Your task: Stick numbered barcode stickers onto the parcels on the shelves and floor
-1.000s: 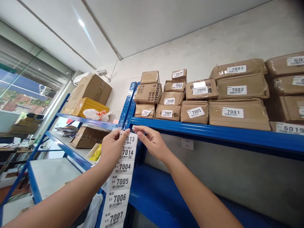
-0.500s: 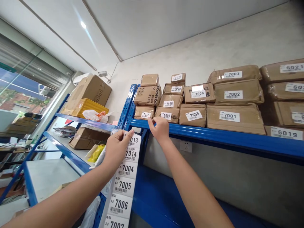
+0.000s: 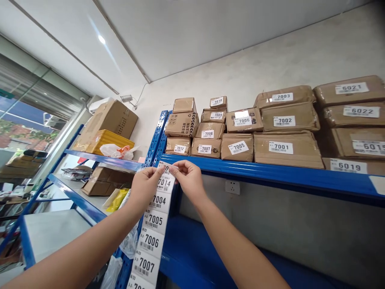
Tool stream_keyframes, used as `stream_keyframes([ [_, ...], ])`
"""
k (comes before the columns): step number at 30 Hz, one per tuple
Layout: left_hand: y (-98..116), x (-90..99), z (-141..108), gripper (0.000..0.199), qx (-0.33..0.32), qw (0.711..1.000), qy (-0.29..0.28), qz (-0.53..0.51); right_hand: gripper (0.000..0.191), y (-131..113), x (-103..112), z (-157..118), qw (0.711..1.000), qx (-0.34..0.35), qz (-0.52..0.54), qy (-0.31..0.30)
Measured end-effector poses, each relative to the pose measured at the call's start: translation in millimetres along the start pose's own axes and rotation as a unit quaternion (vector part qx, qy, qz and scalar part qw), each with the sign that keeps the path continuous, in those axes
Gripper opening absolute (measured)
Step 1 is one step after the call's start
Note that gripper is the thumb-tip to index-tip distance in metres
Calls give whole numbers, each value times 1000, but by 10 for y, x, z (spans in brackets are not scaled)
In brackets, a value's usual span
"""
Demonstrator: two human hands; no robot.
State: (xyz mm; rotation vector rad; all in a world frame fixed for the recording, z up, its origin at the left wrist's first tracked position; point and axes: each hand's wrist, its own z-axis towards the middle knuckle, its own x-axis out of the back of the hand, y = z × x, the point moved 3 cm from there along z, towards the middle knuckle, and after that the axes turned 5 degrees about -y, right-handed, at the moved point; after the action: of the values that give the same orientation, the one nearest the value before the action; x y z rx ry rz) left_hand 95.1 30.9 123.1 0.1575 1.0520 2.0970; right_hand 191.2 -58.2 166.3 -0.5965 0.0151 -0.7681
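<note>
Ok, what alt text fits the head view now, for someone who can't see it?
The left hand holds a hanging strip of numbered barcode labels near its top, and the right hand pinches its upper right corner. Behind, a blue metal rack carries stacked cardboard boxes, most bearing number labels such as 7001.

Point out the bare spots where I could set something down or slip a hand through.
Set down: the visible part of the lower-left grey shelf board, between its blue frame and the left forearm. Hand: the gap below the upper blue beam, before the wall socket. Crowded: above that beam, where numbered cardboard boxes stand nearly side to side.
</note>
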Motion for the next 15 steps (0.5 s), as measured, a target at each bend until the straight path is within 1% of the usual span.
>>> stream_keyframes([
  [1,8,1,26,41,-9,1000,14,14,27,-9,-24,-13,1000,23,-14,15],
  [2,15,-7,52,42,-15,1000,13,12,23,-22,-47,-22,998,48,-36,34],
  [5,44,-46,118,39,-20,998,-40,-40,13,-71,-98,-7,984,120,-101,85],
  [6,57,-43,133,38,-23,998,-45,-39,11,-85,-110,10,980,136,-113,94],
  [7,69,-29,144,37,-25,999,-37,-25,10,-97,-123,29,977,149,-120,96],
  [9,88,17,155,38,-25,1000,-2,7,8,-118,-145,70,972,174,-129,92],
  [10,94,32,155,38,-22,1000,4,11,8,-127,-151,94,969,186,-135,93],
  [11,97,36,149,36,-17,1000,-4,6,9,-134,-151,125,965,197,-143,97],
  [13,90,19,115,32,4,999,-43,-12,9,-144,-131,230,955,217,-164,114],
  [15,51,-4,48,30,41,996,-74,-8,10,-156,-78,421,940,235,-201,146],
])
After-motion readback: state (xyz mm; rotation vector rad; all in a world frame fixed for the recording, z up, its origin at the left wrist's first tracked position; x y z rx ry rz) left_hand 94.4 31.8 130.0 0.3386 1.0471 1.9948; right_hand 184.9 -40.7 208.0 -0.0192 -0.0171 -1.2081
